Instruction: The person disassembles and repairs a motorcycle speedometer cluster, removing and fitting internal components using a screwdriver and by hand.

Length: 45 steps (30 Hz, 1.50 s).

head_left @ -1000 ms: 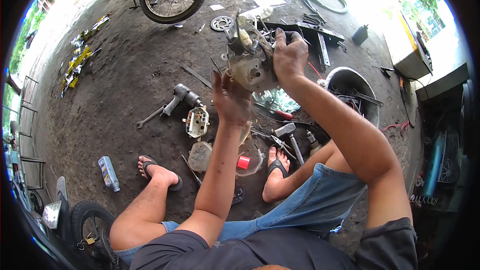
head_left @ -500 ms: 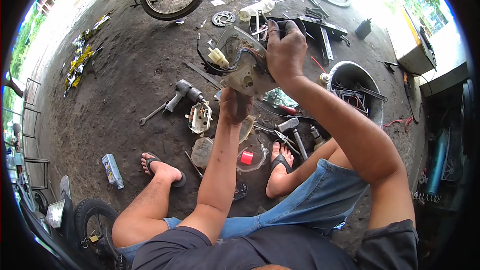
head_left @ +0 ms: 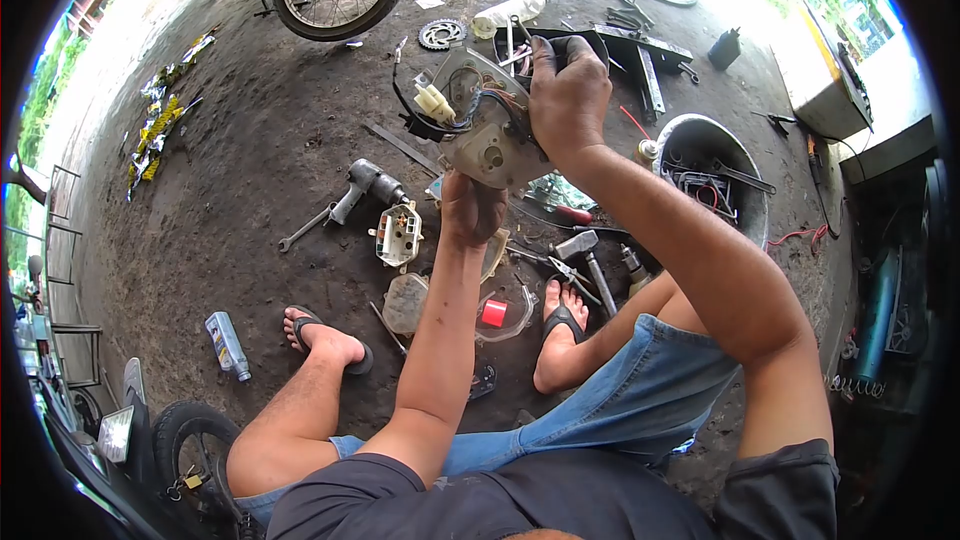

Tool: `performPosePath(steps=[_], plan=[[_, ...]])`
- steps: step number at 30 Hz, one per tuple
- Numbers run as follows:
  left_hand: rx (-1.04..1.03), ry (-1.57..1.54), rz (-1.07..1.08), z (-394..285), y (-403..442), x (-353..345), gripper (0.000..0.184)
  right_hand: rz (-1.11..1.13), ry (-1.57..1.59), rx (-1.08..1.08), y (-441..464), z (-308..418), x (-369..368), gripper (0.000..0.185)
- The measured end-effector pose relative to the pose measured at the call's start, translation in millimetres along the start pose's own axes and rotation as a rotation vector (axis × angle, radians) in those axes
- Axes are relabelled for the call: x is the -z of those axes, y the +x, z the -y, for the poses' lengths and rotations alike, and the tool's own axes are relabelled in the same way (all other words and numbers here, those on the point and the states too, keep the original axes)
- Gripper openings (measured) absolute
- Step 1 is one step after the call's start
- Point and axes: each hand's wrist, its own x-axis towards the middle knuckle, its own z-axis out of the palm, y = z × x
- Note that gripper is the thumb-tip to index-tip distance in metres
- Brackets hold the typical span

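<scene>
Out in front of me I hold up a motorcycle instrument cluster [head_left: 492, 153], its grimy beige back showing. Coloured wires and a cream plug connector [head_left: 433, 103] sit at its left side, with a black lead sticking out. My left hand [head_left: 474, 208] grips the lower edge from beneath, fingers partly hidden behind it. My right hand [head_left: 572, 95] is closed around the upper right edge; its fingertips are hidden. On the ground below lie an open meter housing [head_left: 398, 235], a clear cover [head_left: 517, 316] and a red round-sided piece [head_left: 493, 313].
An impact wrench [head_left: 366, 187], a spanner [head_left: 305, 227], a hammer [head_left: 586, 268] and pliers [head_left: 575, 278] lie around my feet. A metal basin [head_left: 748, 175] with parts stands at right. Farther off are a sprocket [head_left: 441, 35], a motorcycle wheel [head_left: 372, 18] and a plastic bottle [head_left: 228, 345].
The view has shifted very slightly. Both hands keep their hold on the instrument cluster, which stays almost in the same place.
</scene>
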Motion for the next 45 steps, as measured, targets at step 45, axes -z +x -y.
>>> performPosePath(steps=[45], plan=[[-0.220, 0.528, -0.430, -1.4, 21.3, -79.6, 0.042, 0.322, 0.067, 0.335, 35.9, -20.1, 17.4, 0.016]])
